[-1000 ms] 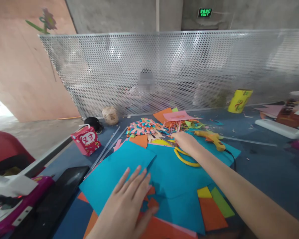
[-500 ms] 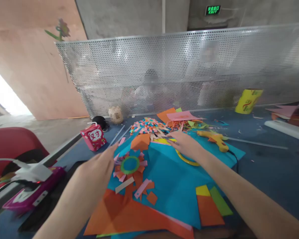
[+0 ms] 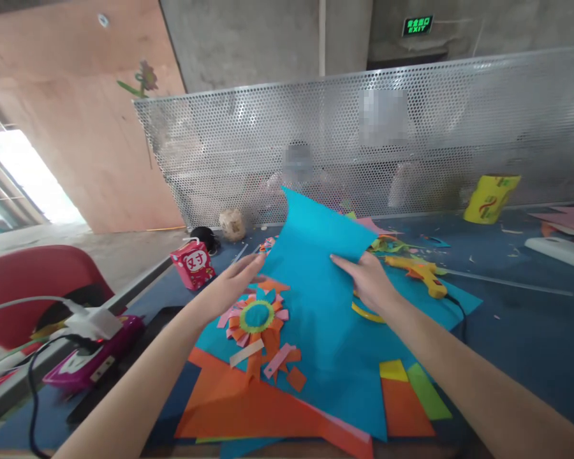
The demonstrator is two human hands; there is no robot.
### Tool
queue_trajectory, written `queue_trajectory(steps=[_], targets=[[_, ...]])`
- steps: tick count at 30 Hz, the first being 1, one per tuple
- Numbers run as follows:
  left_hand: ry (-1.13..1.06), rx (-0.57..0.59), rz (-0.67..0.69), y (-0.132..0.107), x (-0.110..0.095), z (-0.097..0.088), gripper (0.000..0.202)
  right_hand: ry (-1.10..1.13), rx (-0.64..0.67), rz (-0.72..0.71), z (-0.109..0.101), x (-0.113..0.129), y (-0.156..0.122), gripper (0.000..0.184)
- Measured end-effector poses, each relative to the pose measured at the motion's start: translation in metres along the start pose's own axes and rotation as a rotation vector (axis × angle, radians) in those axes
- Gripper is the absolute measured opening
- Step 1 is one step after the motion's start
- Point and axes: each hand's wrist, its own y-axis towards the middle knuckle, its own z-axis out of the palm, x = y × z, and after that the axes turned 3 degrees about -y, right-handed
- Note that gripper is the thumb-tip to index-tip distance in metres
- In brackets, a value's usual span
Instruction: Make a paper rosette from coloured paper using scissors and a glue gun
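- The blue sheet (image 3: 316, 229) stands tilted up between the fingers of the 2 hands, its upper edge above them and its lower part blending into the blue paper (image 3: 339, 376) beneath — where the 1 ends and the other begins is hard to tell.
- The right hand (image 3: 370, 280) has its thumb on the near face and its other fingers behind the right edge, so the sheet is pinched there. A light, flat pinch should spare it a crease.
- The left hand (image 3: 232, 287) has its fingertips at the left edge. Whether they clamp the paper or only brush it, I cannot tell; for good control they should take a grip matching the right.
- The top bends between the 2 grips. Drawing the hands gently outward, at equal height, would probably flatten it.
- Just below the left fingers lies the paper flower (image 3: 258, 317), its petals easily bent, so the left wrist wants to ride high.
- Nearer the body than the left fingertips are a cream strip (image 3: 247, 352) and a pink strip (image 3: 278, 360); a dragging edge could scatter them.
- Just under the right fingers curves a yellow loop (image 3: 367, 313), with the yellow glue gun (image 3: 421, 274) farther right — both might snag a low sweep.
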Motion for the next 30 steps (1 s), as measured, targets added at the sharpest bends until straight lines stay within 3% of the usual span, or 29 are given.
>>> queue_trajectory(steps=[3, 6, 14, 18, 22, 26, 30], targets=[[0.358, 0.164, -0.140, -0.003, 0.019, -0.006, 0.076, -0.013, -0.115, 0.136, -0.005, 0.003, 0.004, 0.035], [0.575, 0.172, -0.148, -0.006, 0.026, -0.007, 0.088, -0.028, -0.105, 0.223, -0.004, 0.000, 0.006, 0.024], [0.610, 0.118, -0.128, -0.004, 0.027, -0.002, 0.087, -0.134, -0.083, 0.307, -0.006, -0.023, 0.009, 0.018], [0.483, 0.165, -0.131, 0.001, 0.040, -0.003, 0.078, -0.131, 0.025, 0.362, -0.002, -0.027, 0.006, 0.015], [0.185, 0.132, -0.108, 0.009, 0.044, -0.004, 0.065, -0.145, 0.052, 0.333, -0.002, -0.024, 0.007, 0.015], [-0.023, 0.052, -0.040, 0.009, 0.029, -0.016, 0.049, -0.230, 0.005, 0.236, -0.010, -0.024, 0.011, 0.018], [-0.145, -0.146, 0.085, 0.006, 0.007, -0.036, 0.043, -0.323, -0.021, 0.144, -0.013, -0.023, 0.014, 0.018]])
